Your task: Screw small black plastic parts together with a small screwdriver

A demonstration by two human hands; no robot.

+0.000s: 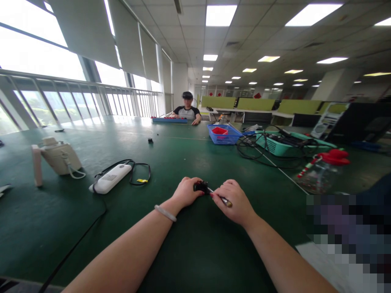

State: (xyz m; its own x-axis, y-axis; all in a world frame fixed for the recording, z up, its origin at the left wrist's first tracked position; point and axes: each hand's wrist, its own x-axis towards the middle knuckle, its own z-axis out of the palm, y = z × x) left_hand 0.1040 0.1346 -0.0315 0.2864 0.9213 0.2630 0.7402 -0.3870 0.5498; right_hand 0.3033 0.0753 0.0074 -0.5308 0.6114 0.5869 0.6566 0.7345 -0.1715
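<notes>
My left hand (187, 191), with a pale bangle on its wrist, is closed around a small black object (200, 186) whose kind I cannot make out. In my right hand (233, 199) is a slim tool (225, 201) with a metallic shaft and a brownish end, perhaps a brush or a screwdriver. Its far tip points at the black object and meets it or lies very close; the fingers partly hide the contact. Both hands are low over the dark green table (195, 252), near its middle.
Left of my hands lie a white power strip (111, 178) with black cable and a beige bottle (61, 156). To the right are a blue basket (224, 136), a green basket (276, 146) with cables and a red-lidded jar (324, 175). A person (187, 110) sits across the table.
</notes>
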